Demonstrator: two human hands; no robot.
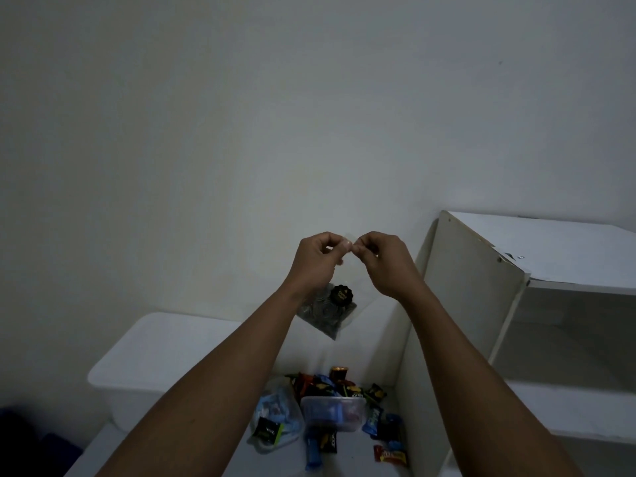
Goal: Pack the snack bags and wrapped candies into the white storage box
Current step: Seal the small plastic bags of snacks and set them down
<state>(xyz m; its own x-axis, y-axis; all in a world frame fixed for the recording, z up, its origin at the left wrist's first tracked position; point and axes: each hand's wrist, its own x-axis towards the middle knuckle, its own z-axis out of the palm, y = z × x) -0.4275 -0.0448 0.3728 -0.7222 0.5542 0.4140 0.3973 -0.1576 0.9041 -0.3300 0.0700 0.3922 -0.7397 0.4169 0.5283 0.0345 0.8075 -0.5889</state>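
Bag (327, 313) hangs tilted, long axis running from your pinched top edge down to a lower corner, your left hand (315, 258) and right hand (385, 261) both gripping it, above the candies (330, 390) beside the box (165, 359).

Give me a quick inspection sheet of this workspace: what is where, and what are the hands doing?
Surface: white table, dimly lit.
Job's things: white storage box at back left; clear bag of dark-wrapped pieces held up in the air; loose wrapped candies and snack bags piled on the table.
Clutter: small clear plastic tub among the candies.
Hands: left hand and right hand both pinch the bag's top edge with their fingers.
Cables: nothing seen.
Surroundings: plain wall; white shelf unit at right.
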